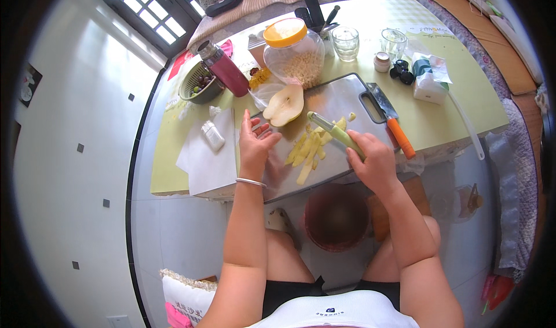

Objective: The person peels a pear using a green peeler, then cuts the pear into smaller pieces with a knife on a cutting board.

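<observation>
My right hand [373, 157] is closed round the green handle of a peeler [336, 132], whose head points up and left over a metal cutting board [341, 99]. Below the peeler lies a small heap of yellow-green peelings [310, 153]. A halved pear [284, 105], pale cut face up, rests at the board's left part. Just under it, my left hand [255, 142] is raised with fingers apart and nothing in it; a bracelet circles that wrist. To the board's right lies a knife [400, 137] with an orange handle.
Behind the board stand a big yellow-lidded jar [294, 53], a red thermos [223, 68] and a glass [346, 43]. A basket of grapes [200, 84] and a white bottle [213, 135] are on the left, a tissue pack [430, 87] on the right. Below the table edge is a reddish bin [337, 218].
</observation>
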### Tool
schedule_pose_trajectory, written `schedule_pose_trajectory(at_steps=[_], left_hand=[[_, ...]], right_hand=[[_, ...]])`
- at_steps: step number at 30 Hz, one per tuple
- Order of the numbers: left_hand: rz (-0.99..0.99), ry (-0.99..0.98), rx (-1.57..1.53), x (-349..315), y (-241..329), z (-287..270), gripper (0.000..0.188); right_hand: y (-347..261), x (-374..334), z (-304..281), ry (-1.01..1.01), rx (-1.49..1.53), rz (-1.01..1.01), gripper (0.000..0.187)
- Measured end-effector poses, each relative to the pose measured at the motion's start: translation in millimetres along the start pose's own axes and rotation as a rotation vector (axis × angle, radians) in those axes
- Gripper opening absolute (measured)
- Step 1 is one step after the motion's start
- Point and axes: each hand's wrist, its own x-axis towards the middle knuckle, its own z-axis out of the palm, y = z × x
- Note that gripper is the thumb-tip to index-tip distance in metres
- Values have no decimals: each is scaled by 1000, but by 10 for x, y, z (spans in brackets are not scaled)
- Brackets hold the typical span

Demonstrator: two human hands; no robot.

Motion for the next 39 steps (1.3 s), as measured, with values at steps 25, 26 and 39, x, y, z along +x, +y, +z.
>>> schedule_pose_trajectory(at_steps=[25,26,39], left_hand=[[146,-99,236,-96,-59,277,110],[149,-118,196,-81,-86,266,109],[143,-210,-167,-95,-17,242,117]], right_hand=[[-38,-12,99,52,-141,59,37],[-55,3,111,48,-169,73,37],[-240,178,214,-32,-84,-16,38]])
